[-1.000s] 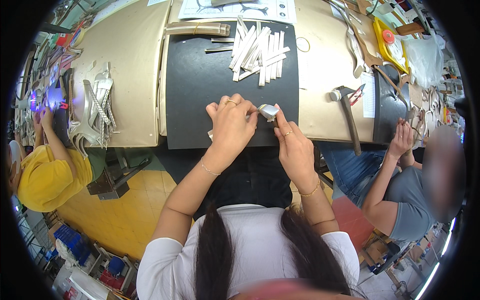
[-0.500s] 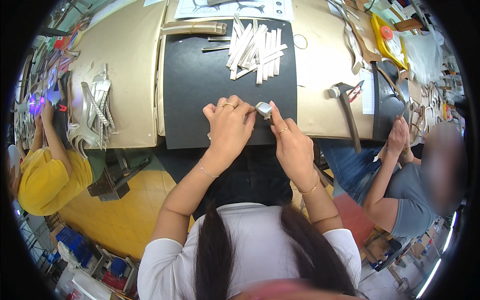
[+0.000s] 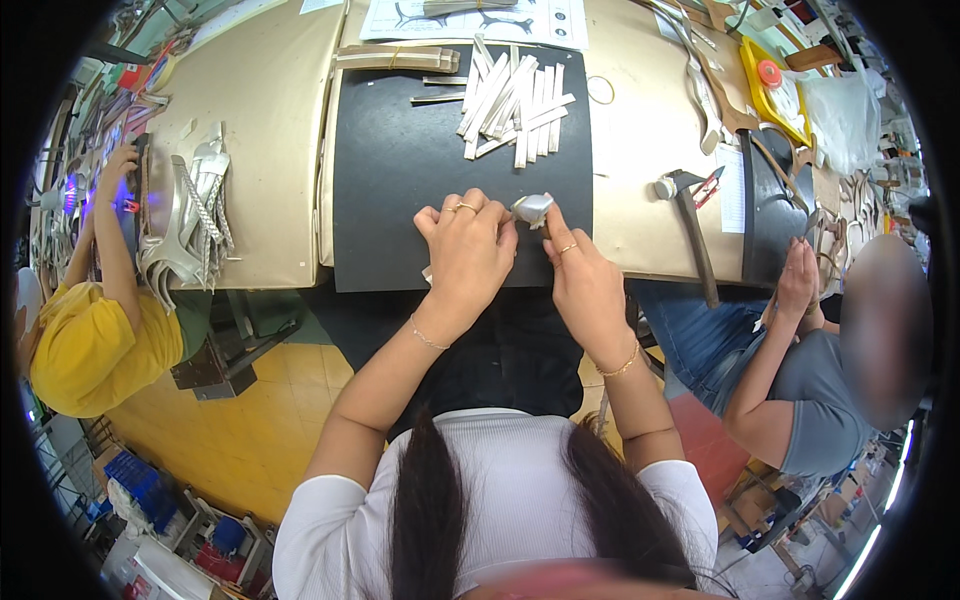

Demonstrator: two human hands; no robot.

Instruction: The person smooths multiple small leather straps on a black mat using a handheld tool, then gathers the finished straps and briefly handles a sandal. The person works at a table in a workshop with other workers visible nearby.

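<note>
A small silvery-grey folded piece [image 3: 531, 210] shows between my hands over the near part of a black mat [image 3: 375, 190]. My left hand [image 3: 466, 245] is closed beside it, its fingers curled and pinching. A pale end [image 3: 427, 274] pokes out under this hand; whether it belongs to the silvery piece is hidden. My right hand [image 3: 583, 285] grips the piece from its right side, with the index fingertip against its edge. Farther up the mat lies a loose pile of pale narrow strips [image 3: 510, 100].
A banded bundle of strips [image 3: 398, 57] lies at the mat's far left, below a printed sheet [image 3: 545, 22]. To the right are a rubber band [image 3: 600, 90], a hammer [image 3: 692, 225] and red-handled snips [image 3: 708, 187]. Silvery straps [image 3: 195, 215] lie left. Co-workers sit on both sides.
The silvery piece has turned slightly and more of its surface shows. My left hand has shifted a little right against the mat. The left co-worker's arm has risen.
</note>
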